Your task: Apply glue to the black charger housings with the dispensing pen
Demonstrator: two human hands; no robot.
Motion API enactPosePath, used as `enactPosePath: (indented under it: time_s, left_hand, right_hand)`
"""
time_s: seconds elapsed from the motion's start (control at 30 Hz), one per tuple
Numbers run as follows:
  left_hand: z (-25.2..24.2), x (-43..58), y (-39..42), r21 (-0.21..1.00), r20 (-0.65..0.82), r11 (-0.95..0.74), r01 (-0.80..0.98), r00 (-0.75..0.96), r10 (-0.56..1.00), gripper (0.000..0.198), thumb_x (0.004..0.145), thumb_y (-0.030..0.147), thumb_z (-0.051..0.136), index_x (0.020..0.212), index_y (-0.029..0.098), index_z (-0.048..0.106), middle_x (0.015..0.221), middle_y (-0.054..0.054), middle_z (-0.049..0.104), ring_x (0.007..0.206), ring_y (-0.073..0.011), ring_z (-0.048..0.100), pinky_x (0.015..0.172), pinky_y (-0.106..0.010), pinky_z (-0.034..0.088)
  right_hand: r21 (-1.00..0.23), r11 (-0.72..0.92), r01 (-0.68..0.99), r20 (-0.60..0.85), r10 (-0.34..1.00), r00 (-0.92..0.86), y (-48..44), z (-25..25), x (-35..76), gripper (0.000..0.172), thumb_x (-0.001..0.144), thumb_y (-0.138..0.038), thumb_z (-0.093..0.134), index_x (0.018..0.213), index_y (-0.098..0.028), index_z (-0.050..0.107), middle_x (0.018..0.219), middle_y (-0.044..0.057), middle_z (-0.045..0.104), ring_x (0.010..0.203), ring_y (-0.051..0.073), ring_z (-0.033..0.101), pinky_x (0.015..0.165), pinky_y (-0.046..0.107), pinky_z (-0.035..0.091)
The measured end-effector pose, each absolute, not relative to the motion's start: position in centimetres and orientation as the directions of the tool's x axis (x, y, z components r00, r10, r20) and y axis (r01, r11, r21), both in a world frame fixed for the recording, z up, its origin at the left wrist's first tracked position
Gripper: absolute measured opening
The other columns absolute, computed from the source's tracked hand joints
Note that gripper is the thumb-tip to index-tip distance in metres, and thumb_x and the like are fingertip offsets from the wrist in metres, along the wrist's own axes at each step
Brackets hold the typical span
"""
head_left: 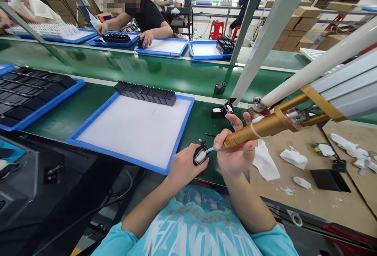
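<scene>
My left hand (185, 163) is closed on a small black plastic housing (199, 158) with white paste inside. In my right hand (235, 158) is the gold barrel of a glue dispenser (250, 132), fingers wrapped round its lower end. Its pale blue nozzle (209, 150) points into the housing's open side. Just beyond my right hand lies another opened black housing (218, 111) with white material in it. To the left, a blue tray (129, 134) with a white lining bears a row of black adapters (147, 92) along its far edge.
A second tray packed with black adapters (29, 95) is at far left. One adapter (220, 88) stands on the green belt (123, 69). White-smeared cloths (265, 161) and an open black box (330, 180) lie on cardboard at right. A slanted metal post (262, 32) rises ahead; co-workers sit across.
</scene>
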State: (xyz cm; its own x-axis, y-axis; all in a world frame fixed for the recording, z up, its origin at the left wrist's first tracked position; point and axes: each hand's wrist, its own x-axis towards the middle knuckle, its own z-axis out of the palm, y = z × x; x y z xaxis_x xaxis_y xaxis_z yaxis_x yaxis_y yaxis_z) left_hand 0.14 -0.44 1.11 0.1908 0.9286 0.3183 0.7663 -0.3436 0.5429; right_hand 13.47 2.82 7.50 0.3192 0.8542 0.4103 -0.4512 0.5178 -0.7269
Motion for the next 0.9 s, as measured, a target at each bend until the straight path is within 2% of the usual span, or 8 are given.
enactPosePath:
  time_s: [0.27,0.37,0.5,0.63,0.77,0.9]
  left_hand:
    - [1.4,1.3,0.3,0.567,0.420,-0.443,0.695,0.219,0.881,0.023,0.082,0.035,0.067,0.097,0.022,0.056,0.079,-0.001,0.069,0.071,-0.0183,0.069,0.061,-0.026,0.049]
    - [1.5,1.5,0.4,0.564,0.450,-0.462,0.685,0.215,0.867,0.023,0.082,0.038,0.066,0.095,0.021,0.058,0.078,-0.002,0.068,0.072,-0.0184,0.068,0.062,-0.026,0.049]
    - [1.6,1.5,0.5,0.544,0.498,-0.509,0.668,0.232,0.836,0.022,0.084,0.038,0.064,0.096,0.021,0.059,0.079,-0.003,0.069,0.073,-0.0185,0.069,0.063,-0.026,0.050]
    - [1.7,1.4,0.5,0.519,0.547,-0.552,0.652,0.243,0.801,0.023,0.084,0.035,0.066,0.098,0.019,0.057,0.083,-0.004,0.071,0.075,-0.0191,0.070,0.063,-0.026,0.051]
    - [1.5,1.3,0.6,0.519,0.530,-0.545,0.658,0.253,0.810,0.024,0.084,0.033,0.066,0.101,0.019,0.055,0.086,-0.004,0.071,0.076,-0.0194,0.070,0.064,-0.027,0.052]
    - [0.9,0.8,0.8,0.528,0.422,-0.492,0.693,0.289,0.859,0.027,0.084,0.032,0.066,0.105,0.020,0.055,0.087,-0.003,0.071,0.076,-0.0200,0.070,0.065,-0.028,0.052]
  right_hand:
    - [-0.709,0.488,-0.509,0.390,0.873,0.295,2.4,7.8,12.5,0.048,0.080,-0.058,0.056,0.121,-0.034,0.050,0.118,0.006,0.059,0.042,0.007,0.052,0.034,0.025,0.033]
    - [-0.726,0.477,-0.496,0.383,0.879,0.285,2.4,7.8,12.5,0.047,0.079,-0.061,0.056,0.115,-0.032,0.052,0.117,0.006,0.061,0.040,0.007,0.051,0.035,0.026,0.035]
    - [-0.694,0.503,-0.515,0.426,0.864,0.268,2.3,7.6,12.6,0.035,0.081,-0.058,0.056,0.099,-0.029,0.054,0.115,0.004,0.061,0.040,0.006,0.053,0.037,0.026,0.037]
    - [-0.666,0.498,-0.555,0.423,0.865,0.269,2.3,7.9,12.7,0.037,0.081,-0.056,0.057,0.107,-0.030,0.055,0.115,0.004,0.060,0.042,0.007,0.054,0.035,0.026,0.035]
    - [-0.648,0.513,-0.563,0.421,0.857,0.297,2.5,8.1,12.7,0.040,0.081,-0.059,0.053,0.109,-0.030,0.055,0.112,0.004,0.062,0.043,0.009,0.055,0.034,0.027,0.037]
    - [-0.614,0.513,-0.600,0.413,0.857,0.309,2.9,7.7,13.1,0.038,0.083,-0.057,0.050,0.108,-0.030,0.057,0.111,0.002,0.061,0.044,0.010,0.057,0.035,0.027,0.038]
